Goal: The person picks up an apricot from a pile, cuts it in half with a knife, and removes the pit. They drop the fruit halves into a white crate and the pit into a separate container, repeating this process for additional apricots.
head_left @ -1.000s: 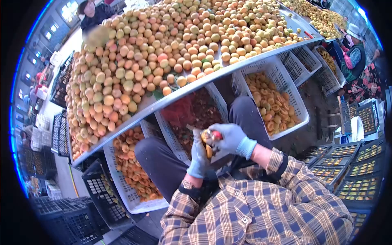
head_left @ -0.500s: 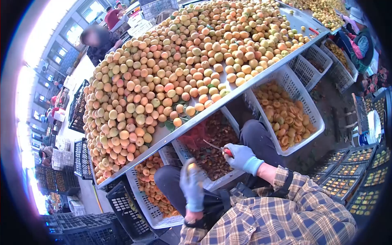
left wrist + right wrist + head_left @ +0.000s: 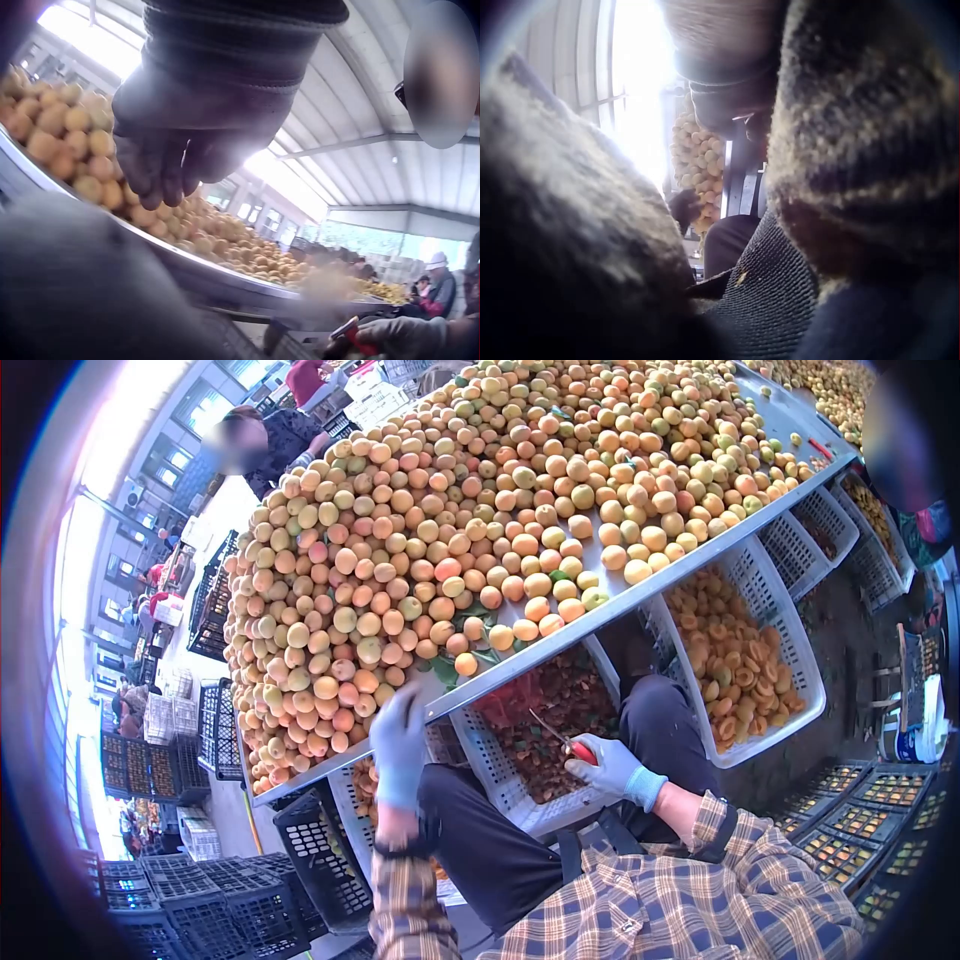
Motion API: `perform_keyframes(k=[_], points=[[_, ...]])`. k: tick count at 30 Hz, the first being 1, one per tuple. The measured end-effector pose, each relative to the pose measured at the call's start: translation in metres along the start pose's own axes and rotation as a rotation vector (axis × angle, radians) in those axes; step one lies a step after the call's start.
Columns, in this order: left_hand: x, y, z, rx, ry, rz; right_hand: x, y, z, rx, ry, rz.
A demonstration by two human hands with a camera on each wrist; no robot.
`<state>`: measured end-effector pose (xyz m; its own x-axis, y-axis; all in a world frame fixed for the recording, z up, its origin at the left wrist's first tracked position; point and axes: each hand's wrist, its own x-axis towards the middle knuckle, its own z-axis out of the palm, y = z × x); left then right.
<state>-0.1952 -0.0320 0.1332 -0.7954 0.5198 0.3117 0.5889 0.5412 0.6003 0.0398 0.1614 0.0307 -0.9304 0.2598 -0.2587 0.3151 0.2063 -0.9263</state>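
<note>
My left hand (image 3: 400,745), in a light grey-blue glove, is at the near edge of the metal table (image 3: 600,600), beside the heap of apricots (image 3: 400,550). In the left wrist view, the fingers (image 3: 154,169) hang loosely bent, with nothing visible in them. My right hand (image 3: 615,770), gloved alike, grips a knife (image 3: 582,752) by its red handle. Its thin blade points up and left over a white crate (image 3: 478,750) of dark scraps. In the right wrist view, sleeve cloth (image 3: 862,127) hides most of the work.
Right of my knees stands a white crate (image 3: 775,740) of apricot halves. Another white crate (image 3: 345,795) is partly behind my left arm, next to a black crate (image 3: 320,845). Trays of fruit (image 3: 865,820) lie at the right. Across the table is a person (image 3: 285,445).
The hands were together at a fruit, then parted. My left hand has moved left and up to the table edge, and the fruit no longer shows in it. The right hand keeps the knife.
</note>
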Motion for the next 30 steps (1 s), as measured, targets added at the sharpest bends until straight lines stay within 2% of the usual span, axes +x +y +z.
perform_keyframes(k=[2,3,5,7,9,11,12,13,15,18,19,22,24,27,30], points=[[0.053,-0.007,0.031,0.11,-0.073,-0.002,0.001,-0.001,0.0,0.021,0.0,0.013],[0.072,-0.015,0.046,0.273,-0.07,0.112,0.001,0.0,0.0,0.045,-0.003,0.03],[0.102,-0.04,0.077,0.573,-0.299,0.068,0.001,0.001,0.0,0.03,0.022,0.03],[0.106,-0.031,0.087,0.796,-0.389,0.019,0.001,-0.003,-0.001,0.009,-0.007,0.115],[0.108,-0.037,0.09,0.82,-0.377,0.066,0.0,-0.003,-0.001,-0.003,0.003,0.101],[0.102,-0.041,0.084,0.541,-0.213,-0.025,0.002,0.012,0.006,-0.035,0.114,-0.077],[0.1,-0.04,0.075,0.349,-0.042,0.078,0.004,0.015,0.007,-0.029,0.112,-0.084],[0.095,-0.037,0.072,-0.22,-0.038,-0.049,0.005,0.018,0.008,0.058,0.106,-0.055],[0.072,-0.019,0.056,-0.668,-0.147,-0.184,0.008,0.026,0.013,0.222,0.09,-0.053],[0.016,0.032,0.043,-1.33,-0.287,-0.363,-0.009,-0.009,-0.001,0.437,0.058,-0.138],[-0.004,0.041,0.046,-1.431,-0.303,-0.376,-0.016,-0.017,-0.005,0.534,0.018,-0.144],[-0.054,0.062,0.065,-1.702,-0.399,-0.488,-0.036,-0.037,-0.016,0.483,0.005,-0.162],[-0.079,0.073,0.08,-1.717,-0.425,-0.509,-0.053,-0.053,-0.022,0.554,-0.066,-0.103],[-0.1,0.081,0.098,-1.751,-0.452,-0.487,-0.067,-0.046,-0.019,0.606,-0.076,-0.022],[-0.11,0.085,0.103,-1.805,-0.466,-0.514,-0.078,-0.037,-0.018,0.407,-0.019,-0.055]])
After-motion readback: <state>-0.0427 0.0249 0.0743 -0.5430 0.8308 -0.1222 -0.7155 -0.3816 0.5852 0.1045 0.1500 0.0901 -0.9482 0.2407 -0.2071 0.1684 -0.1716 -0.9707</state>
